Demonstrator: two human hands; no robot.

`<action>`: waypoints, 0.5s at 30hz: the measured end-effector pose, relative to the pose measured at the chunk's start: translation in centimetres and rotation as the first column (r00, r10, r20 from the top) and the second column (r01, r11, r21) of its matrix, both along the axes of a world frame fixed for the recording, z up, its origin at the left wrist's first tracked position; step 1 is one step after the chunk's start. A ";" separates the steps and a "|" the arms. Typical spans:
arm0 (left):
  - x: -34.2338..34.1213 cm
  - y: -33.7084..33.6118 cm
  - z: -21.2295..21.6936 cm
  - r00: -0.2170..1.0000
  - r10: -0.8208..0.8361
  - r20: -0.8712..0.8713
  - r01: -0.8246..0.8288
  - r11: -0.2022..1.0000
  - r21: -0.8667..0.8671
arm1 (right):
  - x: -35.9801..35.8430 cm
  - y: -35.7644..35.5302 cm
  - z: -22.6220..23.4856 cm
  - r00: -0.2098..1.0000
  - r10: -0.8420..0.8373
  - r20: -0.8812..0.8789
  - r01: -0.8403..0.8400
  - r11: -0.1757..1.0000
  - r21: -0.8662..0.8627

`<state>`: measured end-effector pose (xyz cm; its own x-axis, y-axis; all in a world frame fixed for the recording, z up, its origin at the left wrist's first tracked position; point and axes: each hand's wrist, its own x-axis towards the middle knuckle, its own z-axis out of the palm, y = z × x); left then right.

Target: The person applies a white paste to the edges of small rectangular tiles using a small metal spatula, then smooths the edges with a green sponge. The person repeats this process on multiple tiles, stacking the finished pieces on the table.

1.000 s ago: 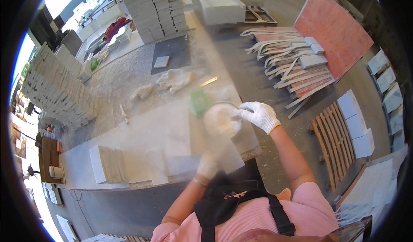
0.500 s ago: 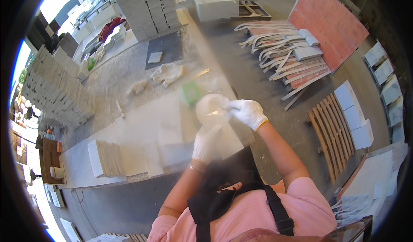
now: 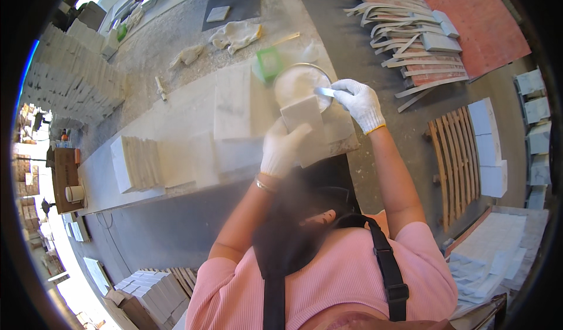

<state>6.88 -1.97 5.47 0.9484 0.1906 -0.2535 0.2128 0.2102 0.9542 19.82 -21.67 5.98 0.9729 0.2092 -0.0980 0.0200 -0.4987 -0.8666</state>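
Note:
My left hand (image 3: pixel 281 148), in a white knit glove, grips a flat whitish tile (image 3: pixel 301 113) at the near edge of a round bowl (image 3: pixel 278 82). White paste or powder (image 3: pixel 296 85) lies in the bowl; its kind is hard to tell. My right hand (image 3: pixel 359 102), also gloved, is closed around a putty knife (image 3: pixel 324 92), whose metal blade reaches over the bowl's right side. The knife's handle is hidden in the glove. A green box-shaped item (image 3: pixel 268 63) stands just beyond the bowl.
Pale slabs (image 3: pixel 231 104) and a tile stack (image 3: pixel 138 164) lie on the workbench to the left. Cloths or gloves (image 3: pixel 234 35) rest farther back. A taller stack (image 3: pixel 76 75) stands far left. Right of the bench are a wooden pallet (image 3: pixel 454 166) and strap-covered red boards (image 3: pixel 422 66).
My view has tipped, so the bench sits higher in the picture. The tile in my left hand and the knife blade in my right show more plainly now.

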 end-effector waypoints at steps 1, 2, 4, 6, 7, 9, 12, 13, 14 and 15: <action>-0.3 0.1 -0.3 0.999 -0.007 -0.042 0.005 0.999 -0.047 | 0.0 0.2 0.1 0.998 -0.021 -0.051 0.023 1.000 0.020; -0.5 0.2 -0.6 0.997 -0.017 -0.077 0.010 0.996 -0.094 | 0.0 0.4 0.3 0.999 -0.008 -0.040 0.008 1.000 0.013; -0.7 0.3 -1.6 0.993 -0.031 -0.112 0.009 0.981 -0.191 | 0.0 0.7 0.3 0.999 -0.002 -0.054 0.003 1.000 0.010; -0.7 0.3 -2.7 0.993 -0.034 -0.113 -0.001 0.956 -0.293 | 0.1 1.0 0.2 0.995 0.011 -0.095 -0.005 0.998 0.061; -0.7 0.4 -3.2 0.994 -0.040 -0.106 0.001 0.938 -0.347 | 0.2 1.0 0.2 0.993 0.018 -0.115 -0.008 0.996 0.087; -0.4 0.5 -4.2 0.993 -0.052 -0.102 0.001 0.896 -0.445 | 0.4 0.9 0.1 0.991 0.033 -0.130 -0.012 0.987 0.160; -0.1 0.6 -5.2 0.998 -0.052 -0.018 0.037 0.875 -0.482 | 0.4 0.4 0.5 0.985 0.048 -0.165 -0.007 0.970 0.243; 0.0 0.6 -5.5 0.998 -0.057 -0.026 0.038 0.878 -0.478 | 0.3 0.2 0.6 0.981 0.011 -0.196 0.036 0.972 0.231; 0.1 0.6 -5.7 0.998 -0.060 -0.022 0.042 0.880 -0.473 | 0.2 0.1 0.9 0.978 0.048 -0.201 0.012 0.958 0.288; 0.1 0.6 -5.8 0.998 -0.064 -0.009 0.053 0.882 -0.468 | 0.0 -0.2 1.2 0.974 0.044 -0.224 0.028 0.951 0.309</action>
